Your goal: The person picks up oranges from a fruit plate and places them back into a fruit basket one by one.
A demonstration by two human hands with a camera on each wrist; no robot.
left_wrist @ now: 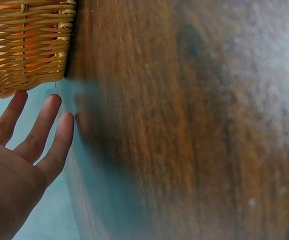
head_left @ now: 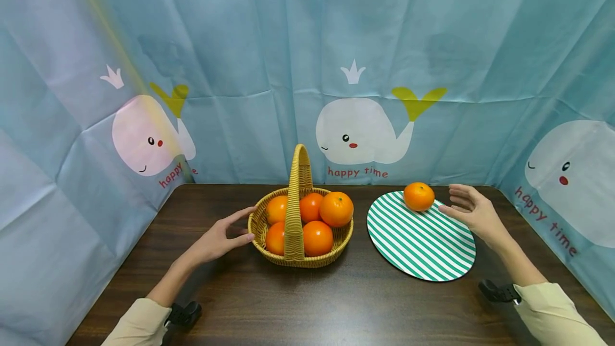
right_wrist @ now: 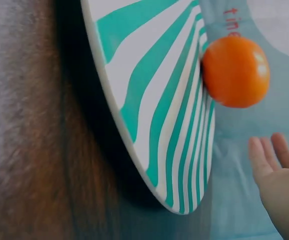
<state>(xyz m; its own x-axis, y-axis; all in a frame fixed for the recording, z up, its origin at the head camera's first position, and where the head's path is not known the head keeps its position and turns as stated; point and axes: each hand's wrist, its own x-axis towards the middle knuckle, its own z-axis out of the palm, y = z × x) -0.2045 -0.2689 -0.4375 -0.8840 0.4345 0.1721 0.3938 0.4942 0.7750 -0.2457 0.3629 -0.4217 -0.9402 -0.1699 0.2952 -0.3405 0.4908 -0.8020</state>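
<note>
A yellow woven basket [head_left: 307, 261] with a tall arched handle holds several oranges [head_left: 318, 238]. At its left side is my left hand [head_left: 218, 239], thumb and fingers spread, fingertips right at the rim and wall. The left wrist view shows those fingers [left_wrist: 40, 132] loosely extended beside the weave. A single orange [head_left: 419, 197] sits near the back edge of a round green-and-white striped mat [head_left: 420, 247]. My right hand [head_left: 475, 215] hovers just right of that orange, its fingers apart from it and nothing in its grasp.
Everything stands on a dark wooden table [head_left: 307, 308]. Behind it and along both sides hangs a light blue curtain [head_left: 240, 68] printed with whales. The basket handle [head_left: 299, 202] rises well above the oranges. The mat lies to the right of the basket.
</note>
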